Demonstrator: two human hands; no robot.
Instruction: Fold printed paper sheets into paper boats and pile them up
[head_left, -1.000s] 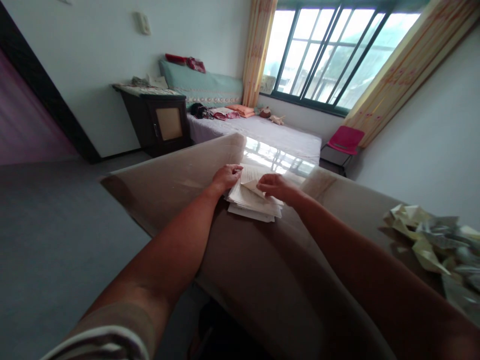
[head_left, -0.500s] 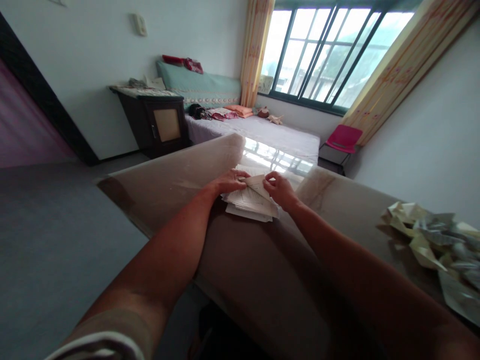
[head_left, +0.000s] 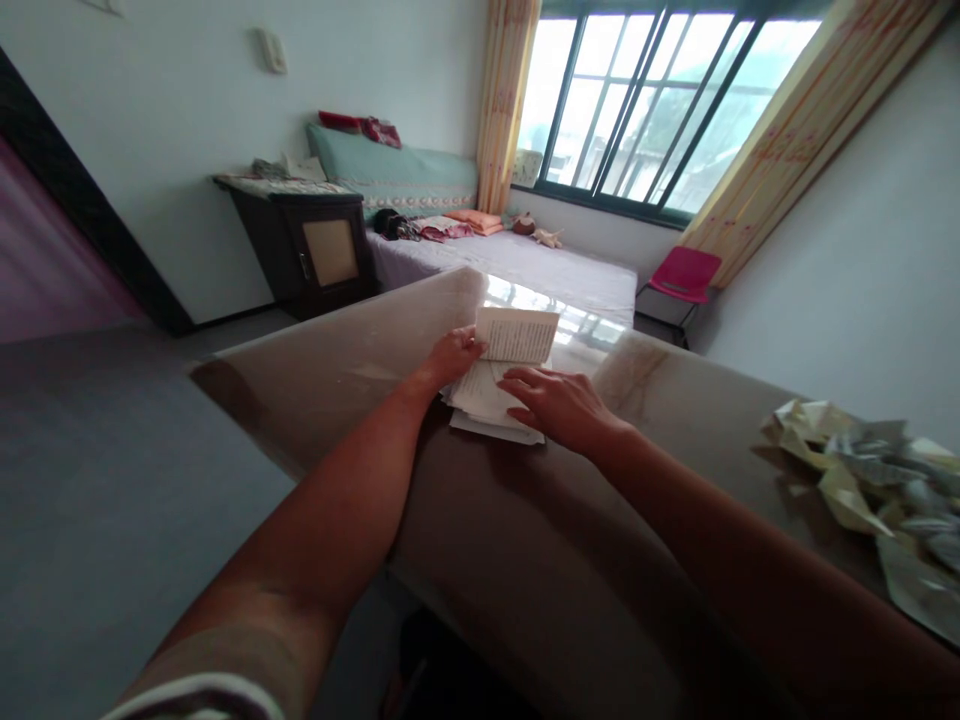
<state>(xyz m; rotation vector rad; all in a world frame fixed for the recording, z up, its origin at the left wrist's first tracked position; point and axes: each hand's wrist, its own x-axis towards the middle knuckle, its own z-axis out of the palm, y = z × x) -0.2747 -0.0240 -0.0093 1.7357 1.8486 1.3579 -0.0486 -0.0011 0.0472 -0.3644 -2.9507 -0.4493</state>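
A printed sheet of paper (head_left: 517, 335) stands tilted up at the far side of a stack of papers (head_left: 487, 398) on the table. My left hand (head_left: 456, 355) pinches the left edge of this sheet between thumb and fingers. Over the right part of the stack lies my right hand (head_left: 555, 402), its fingers stretched out and apart, pointing left, with nothing gripped. Whether its fingertips press on the top page or hover just above it, I cannot tell. Beneath the stack, a whiter sheet sticks out at the near side.
The table (head_left: 360, 350) has a glossy, plastic-like cover. A heap of crumpled paper (head_left: 870, 470) lies at its right. Behind the table are a bed (head_left: 570, 275), a dark cabinet (head_left: 330, 250) and a pink chair (head_left: 684, 275).
The top sheet, lying partly folded under both hands before, now stands raised at the far side. My right hand has let go of it and come nearer, fingers spreading over the stack.
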